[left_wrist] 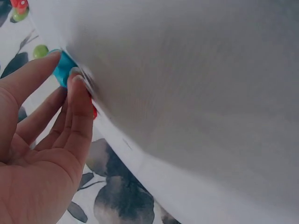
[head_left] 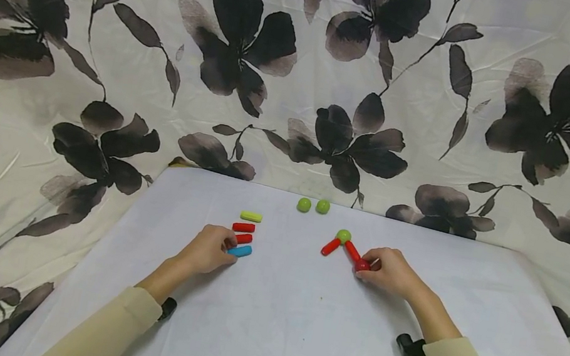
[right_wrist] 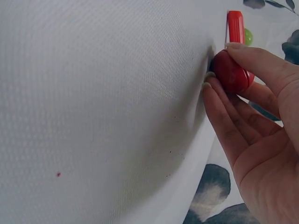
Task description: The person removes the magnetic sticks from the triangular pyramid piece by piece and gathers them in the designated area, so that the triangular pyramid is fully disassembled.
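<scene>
With thumb and fingertips, my left hand [head_left: 208, 248] pinches a short blue rod [head_left: 240, 251] at the left of the table. Just beyond it lie two red rods [head_left: 244, 227], the nearer one partly behind the fingers, and then a yellow-green rod [head_left: 251, 216]. My right hand [head_left: 393, 272] grips a red ball [right_wrist: 230, 72] between thumb and fingers. That ball touches the lower end of a red rod [head_left: 351, 251], whose upper end meets a green ball [head_left: 344, 236]. Another red rod [head_left: 330, 247] slants down left from the same green ball.
Two loose green balls [head_left: 304, 205] sit side by side near the far edge of the white table [head_left: 270, 328]. Behind it hangs a floral cloth [head_left: 269, 137]. Dark straps with small black devices [head_left: 410, 346] are at both wrists.
</scene>
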